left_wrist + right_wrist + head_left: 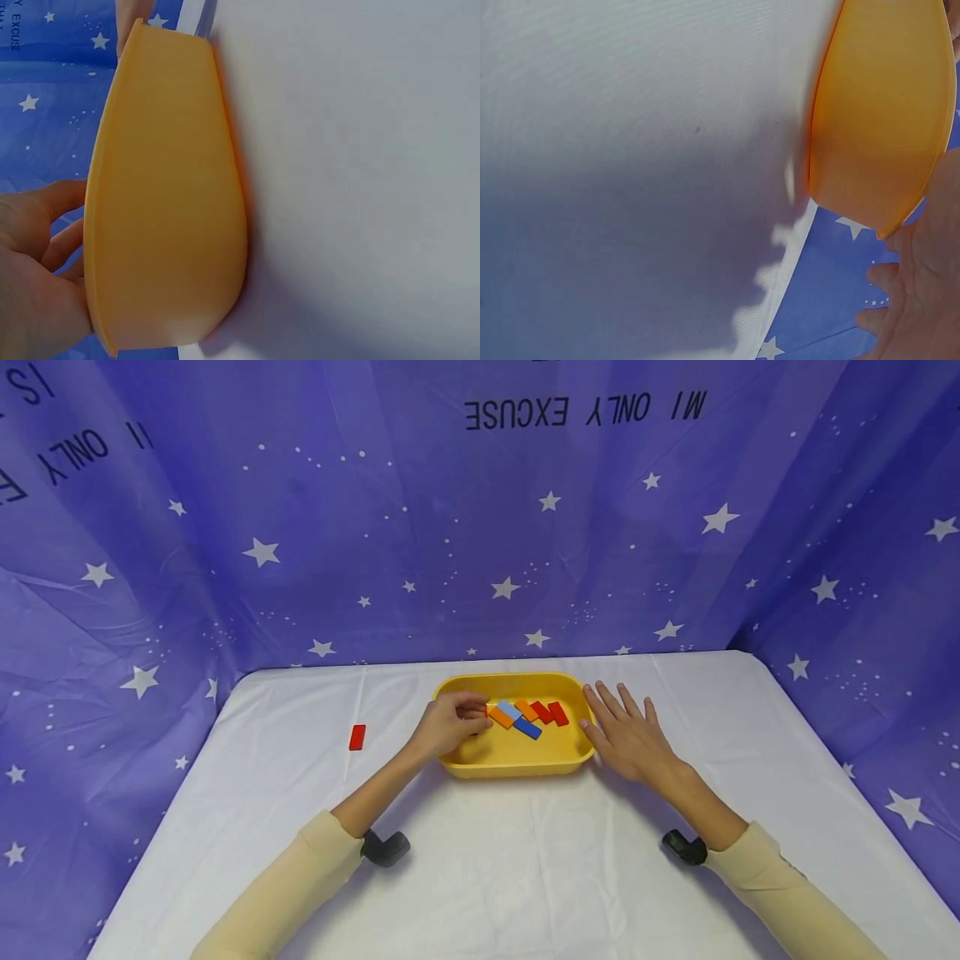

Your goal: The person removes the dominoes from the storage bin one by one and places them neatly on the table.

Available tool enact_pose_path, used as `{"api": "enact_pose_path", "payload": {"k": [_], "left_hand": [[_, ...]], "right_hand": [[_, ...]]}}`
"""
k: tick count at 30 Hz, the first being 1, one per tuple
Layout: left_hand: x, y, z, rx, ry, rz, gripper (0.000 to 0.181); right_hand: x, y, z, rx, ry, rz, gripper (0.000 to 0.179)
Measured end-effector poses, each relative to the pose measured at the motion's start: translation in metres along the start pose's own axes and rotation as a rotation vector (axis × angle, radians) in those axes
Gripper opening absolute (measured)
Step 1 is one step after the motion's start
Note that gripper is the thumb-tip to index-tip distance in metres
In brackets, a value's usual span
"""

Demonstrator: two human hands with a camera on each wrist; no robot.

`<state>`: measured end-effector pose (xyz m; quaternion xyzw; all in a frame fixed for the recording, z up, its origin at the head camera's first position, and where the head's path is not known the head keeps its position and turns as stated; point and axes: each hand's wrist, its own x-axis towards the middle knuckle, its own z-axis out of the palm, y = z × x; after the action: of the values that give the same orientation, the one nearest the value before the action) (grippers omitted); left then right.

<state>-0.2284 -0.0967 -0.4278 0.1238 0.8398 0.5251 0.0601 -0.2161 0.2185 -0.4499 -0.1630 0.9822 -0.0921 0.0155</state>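
A yellow tray (517,770) stands on the table, with several small flat tiles in a cluster inside: an orange tile (501,718), a light blue tile (509,708), a dark blue tile (528,728) and a red tile (558,713) among them. Over the tray's left end, my left hand (447,722) bends its fingers and thumb around another red tile (486,711), of which only a sliver shows. My right hand (630,739) has its fingers spread and touches the tray's right rim. In both wrist views the tray wall hides the tiles.
Apart from the tray, one red tile (357,737) lies on the white tablecloth (480,860) at the left. Purple curtains (450,527) with white stars surround the table at the back and sides. A dark wrist device (386,849) sits at the left cuff.
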Motion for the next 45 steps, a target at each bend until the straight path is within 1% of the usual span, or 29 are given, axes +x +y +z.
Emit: {"api": "enact_pose_path", "payload": {"k": [5,7,12,15,19,22,26,29,33,37,45], "left_hand": [[0.012,-0.001,0.006,-0.011,-0.050,-0.011,0.044],[0.016,-0.002,0.008,0.001,-0.066,-0.018,0.045],[0.024,-0.004,0.010,0.094,-0.075,-0.032,0.045],[0.030,-0.007,0.011,0.145,-0.080,-0.017,0.045],[0.036,-0.011,0.013,0.185,-0.097,0.003,0.044],[0.040,-0.015,0.016,0.204,-0.108,-0.013,0.043],[0.043,-0.016,0.018,0.238,-0.112,-0.045,0.042],[0.044,-0.016,0.019,0.258,-0.105,-0.049,0.041],[0.046,-0.017,0.020,0.281,-0.093,-0.027,0.037],[0.047,-0.018,0.020,0.314,-0.102,0.000,0.029],[0.048,-0.018,0.022,0.360,-0.128,0.013,0.020]], "right_hand": [[0.000,0.001,0.001,-0.001,0.001,0.000,0.068],[0.000,0.000,0.001,-0.002,0.001,0.002,0.069],[0.001,0.000,0.001,-0.001,-0.001,0.005,0.068],[0.001,0.000,0.001,-0.003,-0.002,0.007,0.068],[0.000,0.000,0.002,-0.002,-0.004,0.011,0.068],[0.000,-0.001,0.001,0.008,-0.003,0.010,0.068],[0.000,-0.002,0.001,0.016,-0.004,0.008,0.067],[0.000,-0.002,0.000,0.015,0.003,0.005,0.067],[0.000,-0.003,-0.002,0.015,0.007,0.003,0.067],[0.000,-0.002,-0.002,0.013,0.001,0.006,0.068],[0.000,0.000,-0.001,0.006,-0.008,0.015,0.068]]}}
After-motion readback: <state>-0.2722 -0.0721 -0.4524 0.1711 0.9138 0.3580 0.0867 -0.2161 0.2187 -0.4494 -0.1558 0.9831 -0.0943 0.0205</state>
